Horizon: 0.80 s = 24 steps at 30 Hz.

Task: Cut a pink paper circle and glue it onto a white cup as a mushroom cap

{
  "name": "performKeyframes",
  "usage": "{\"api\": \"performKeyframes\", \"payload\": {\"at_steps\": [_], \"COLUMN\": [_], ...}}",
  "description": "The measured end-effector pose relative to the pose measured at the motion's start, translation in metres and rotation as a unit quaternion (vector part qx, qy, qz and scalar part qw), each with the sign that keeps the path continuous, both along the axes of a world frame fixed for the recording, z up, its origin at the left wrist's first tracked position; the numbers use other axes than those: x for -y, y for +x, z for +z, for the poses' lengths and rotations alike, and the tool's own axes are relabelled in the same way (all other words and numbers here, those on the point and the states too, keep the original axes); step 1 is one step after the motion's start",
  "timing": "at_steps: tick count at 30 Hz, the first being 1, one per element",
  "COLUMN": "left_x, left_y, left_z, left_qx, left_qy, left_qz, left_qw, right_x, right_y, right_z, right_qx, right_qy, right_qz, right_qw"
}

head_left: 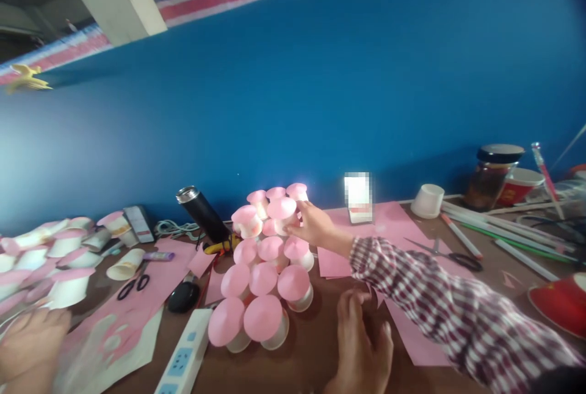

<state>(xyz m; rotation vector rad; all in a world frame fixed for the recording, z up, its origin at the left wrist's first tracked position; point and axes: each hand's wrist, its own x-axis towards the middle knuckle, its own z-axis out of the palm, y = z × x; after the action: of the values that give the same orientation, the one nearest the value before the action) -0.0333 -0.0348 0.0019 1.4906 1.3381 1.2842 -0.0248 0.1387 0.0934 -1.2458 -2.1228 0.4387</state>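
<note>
1. Pink-topped paper cup (282, 207), just below the centre of the frame, is held at its right side by the fingers of a person's right hand (313, 225), pink disc facing up.
2. Matching cups (263, 278) crowd around it, ranged in rows down to the lower centre.
3. Left hand (364, 345), at the bottom right of centre, is loosely curled, thumb apart from the fingers, near the cups.
4. Pink paper (391, 223) lies right of the grip, with scissors (443, 253) farther right.
5. Black flask (201, 214) and white power strip (188, 340) flank the cups' left.
6. Co-worker's hand (34, 345) appears at lower left.
</note>
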Motion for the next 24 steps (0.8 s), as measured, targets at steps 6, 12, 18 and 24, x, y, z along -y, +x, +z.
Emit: {"api": "performKeyframes", "payload": {"at_steps": [6, 12, 18, 24], "left_x": [0.001, 0.005, 0.002, 0.000], "left_y": [0.002, 0.002, -0.003, -0.005], "left_z": [-0.012, -0.023, -0.016, -0.012], "left_qx": [0.006, -0.096, -0.156, -0.187], "left_qy": [-0.004, 0.003, -0.011, -0.014], "left_qz": [0.044, 0.027, -0.020, -0.042], "left_qw": [0.999, 0.995, 0.988, 0.981], "right_x": [-0.020, -0.024, -0.028, -0.028], "right_y": [-0.033, -0.047, -0.052, -0.051], "right_z": [-0.003, -0.010, -0.015, -0.014], "right_qx": [0.002, 0.004, 0.012, 0.021], "right_qy": [0.019, 0.031, 0.021, 0.018], "right_qz": [0.000, 0.001, -0.002, -0.003], "right_qw": [1.000, 1.000, 1.000, 1.000]}}
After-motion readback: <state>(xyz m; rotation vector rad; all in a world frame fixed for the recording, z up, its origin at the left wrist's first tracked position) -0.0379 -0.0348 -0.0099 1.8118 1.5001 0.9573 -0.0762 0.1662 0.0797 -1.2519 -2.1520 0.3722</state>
